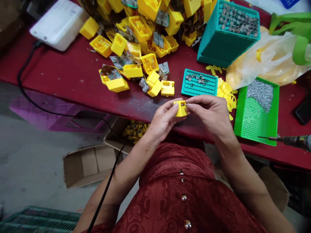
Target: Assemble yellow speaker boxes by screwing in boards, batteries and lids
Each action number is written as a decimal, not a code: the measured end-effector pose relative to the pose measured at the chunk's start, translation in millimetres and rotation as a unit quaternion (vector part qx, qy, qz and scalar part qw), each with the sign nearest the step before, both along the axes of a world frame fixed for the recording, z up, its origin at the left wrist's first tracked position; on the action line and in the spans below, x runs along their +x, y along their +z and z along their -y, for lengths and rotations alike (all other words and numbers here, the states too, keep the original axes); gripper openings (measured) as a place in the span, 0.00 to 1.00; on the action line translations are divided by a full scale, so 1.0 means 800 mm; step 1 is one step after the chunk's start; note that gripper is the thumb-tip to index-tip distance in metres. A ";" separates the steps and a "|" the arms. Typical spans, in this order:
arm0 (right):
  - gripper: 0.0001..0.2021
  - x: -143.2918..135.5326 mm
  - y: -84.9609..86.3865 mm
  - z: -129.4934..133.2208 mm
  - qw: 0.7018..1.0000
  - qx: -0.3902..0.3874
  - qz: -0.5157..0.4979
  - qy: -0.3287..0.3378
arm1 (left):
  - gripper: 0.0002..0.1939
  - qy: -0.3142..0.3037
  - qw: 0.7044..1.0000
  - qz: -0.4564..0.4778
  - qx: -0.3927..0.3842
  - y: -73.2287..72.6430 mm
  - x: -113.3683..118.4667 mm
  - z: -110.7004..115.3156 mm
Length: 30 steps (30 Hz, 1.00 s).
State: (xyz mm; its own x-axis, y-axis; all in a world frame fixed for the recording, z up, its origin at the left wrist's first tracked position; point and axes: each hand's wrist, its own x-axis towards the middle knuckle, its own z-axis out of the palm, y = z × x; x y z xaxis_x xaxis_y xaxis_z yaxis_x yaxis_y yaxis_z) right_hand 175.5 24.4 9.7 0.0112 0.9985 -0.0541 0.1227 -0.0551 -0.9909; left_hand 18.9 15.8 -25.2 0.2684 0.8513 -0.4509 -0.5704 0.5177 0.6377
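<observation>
Head view: the left hand (165,118) grasps a small yellow casing (180,112) between thumb and fingers, just beyond the table's near edge. The right hand (213,113) has its thumb and forefinger closed in at the casing's open side; whether they pinch a tiny part or only the rim, I cannot tell.

The casing's recess is uncovered, with something metallic inside, so this piece looks unfinished. Beyond it lies a heap of yellow housings (139,29), many open with circuit boards (158,39) exposed — plenty seems left in that state, though I cannot tell how many are complete.

A shallow teal tray (195,89) holds a few silver pieces, with a tall stack of teal trays (215,47) behind it. Loose yellow tabs (225,94) lie beside a green basket (255,127) part-filled with small metal bits (259,94); a tool with a thin bit (289,140) reaches over its near corner.

Dark red covers the table (48,69), where a white device (59,24) trails a black cable (18,77). Below are a purple stool (55,113), cardboard boxes (88,161) and grey floor (46,161).
</observation>
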 end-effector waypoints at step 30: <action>0.03 0.064 -0.050 -0.080 0.905 0.217 0.364 -0.030 | 0.12 -0.035 0.995 -0.091 0.018 0.009 -0.017 -0.006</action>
State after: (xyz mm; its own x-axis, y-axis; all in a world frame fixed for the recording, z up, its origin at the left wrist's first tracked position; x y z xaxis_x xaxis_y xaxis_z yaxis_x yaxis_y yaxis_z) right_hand 226.5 88.3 -30.5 -0.0593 0.9200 0.3874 0.7613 0.2927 -0.5786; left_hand 5.6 20.7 -17.7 0.2445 0.8503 -0.4661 -0.4076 0.5263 0.7463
